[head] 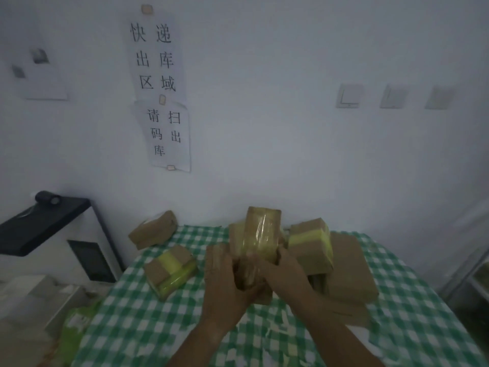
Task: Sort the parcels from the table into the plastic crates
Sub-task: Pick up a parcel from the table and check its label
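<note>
We grip one taped parcel (pixel 260 238) upright above the table (pixel 412 313) with our left hand (pixel 225 295) and right hand (pixel 281 274); several parcels remain there, and no crates show.

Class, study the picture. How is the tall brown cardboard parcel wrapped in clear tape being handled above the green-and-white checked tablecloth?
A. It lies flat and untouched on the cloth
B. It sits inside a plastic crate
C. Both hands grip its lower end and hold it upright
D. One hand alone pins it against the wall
C: the left hand and right hand both wrap the lower end of the tall brown cardboard parcel wrapped in clear tape, which stands upright over the green-and-white checked tablecloth.
</note>
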